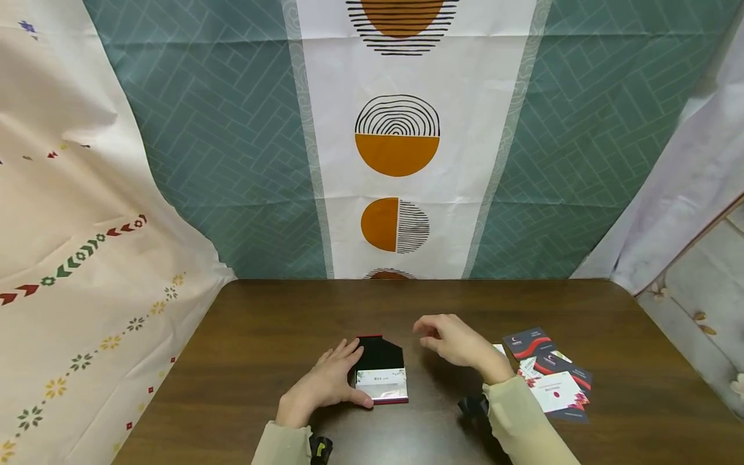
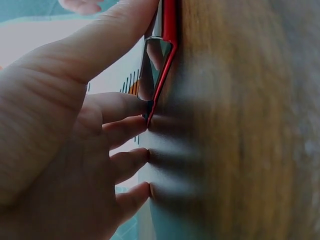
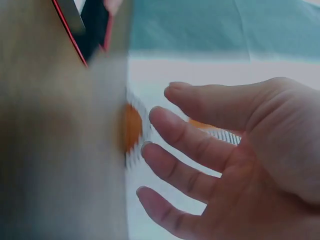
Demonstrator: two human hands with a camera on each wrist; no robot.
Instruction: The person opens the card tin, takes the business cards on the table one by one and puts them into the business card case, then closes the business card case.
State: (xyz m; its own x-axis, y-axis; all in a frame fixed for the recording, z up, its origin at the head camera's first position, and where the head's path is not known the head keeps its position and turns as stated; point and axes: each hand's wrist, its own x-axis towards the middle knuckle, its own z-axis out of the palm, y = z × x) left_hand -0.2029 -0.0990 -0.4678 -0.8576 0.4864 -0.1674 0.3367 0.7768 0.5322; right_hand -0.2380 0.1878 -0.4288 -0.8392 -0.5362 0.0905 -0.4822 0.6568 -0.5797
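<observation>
A black card case [image 1: 380,355] with red edges lies opened on the table, its flap folded out to the far side. White cards [image 1: 382,380] with a leafy print show in its near part. My left hand [image 1: 328,381] rests at the case's left side, fingers spread and extended. In the left wrist view, the thumb lies against the case [image 2: 171,22] and the other fingertips touch down along the flap and the table. Right of the case, my right hand [image 1: 456,339] hovers with loosely bent fingers; the right wrist view shows nothing between them.
A loose spread of business cards [image 1: 558,387], some dark with red stripes, some white with floral corners, lies on the right of the brown wooden table [image 1: 261,323], partly behind my right forearm. Patterned cloth [image 1: 232,161] hangs at the table's far edge and sides.
</observation>
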